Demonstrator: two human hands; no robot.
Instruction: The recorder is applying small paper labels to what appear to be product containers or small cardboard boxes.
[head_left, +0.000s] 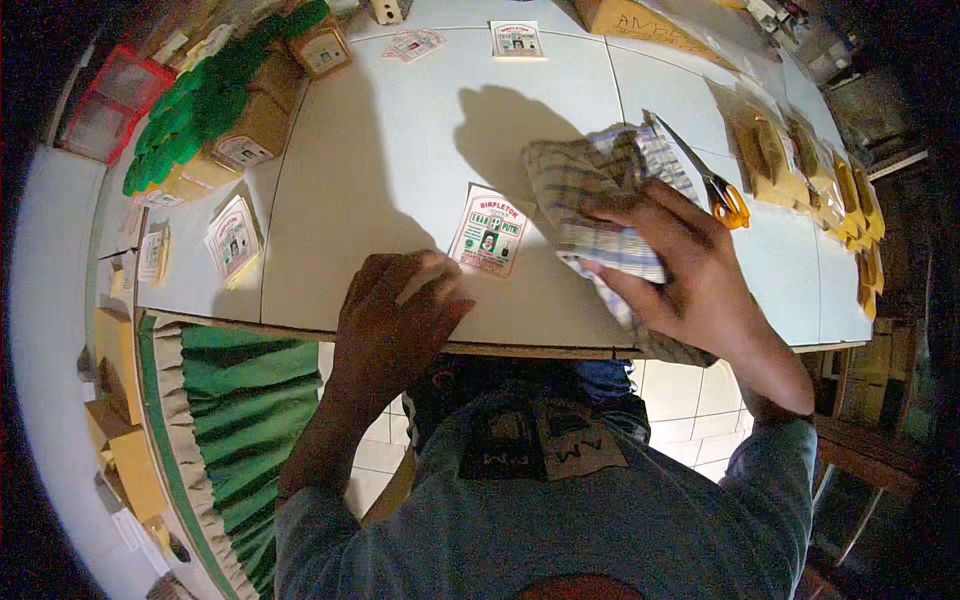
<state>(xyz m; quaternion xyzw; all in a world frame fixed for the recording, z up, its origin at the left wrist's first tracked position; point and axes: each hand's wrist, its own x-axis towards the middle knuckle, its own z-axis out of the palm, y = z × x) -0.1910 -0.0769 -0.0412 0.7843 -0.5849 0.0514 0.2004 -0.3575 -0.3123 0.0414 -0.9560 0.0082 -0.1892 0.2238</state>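
My right hand (pixel 685 265) is closed on a checked cloth (pixel 580 175), bunched up on the white tabletop (pixel 420 130). To the left of the cloth, a printed paper label (pixel 488 235) with red and green print lies flat. My left hand (pixel 400 305) is at the near table edge, its fingers bent and drawn together beside the label's lower left corner. Whatever those fingers may hold is hidden. Just right of the cloth rests a pair of scissors (pixel 722 195) with orange handles, its blades partly behind the cloth.
Green-topped packages (pixel 185 125) and a red-edged clear box (pixel 115 105) stand at the left. Stacked labels (pixel 233 240) lie near them, with another label (pixel 516 40) at the far side. Filled clear pouches (pixel 770 150) line the right, and a cardboard box (pixel 650 28) sits behind.
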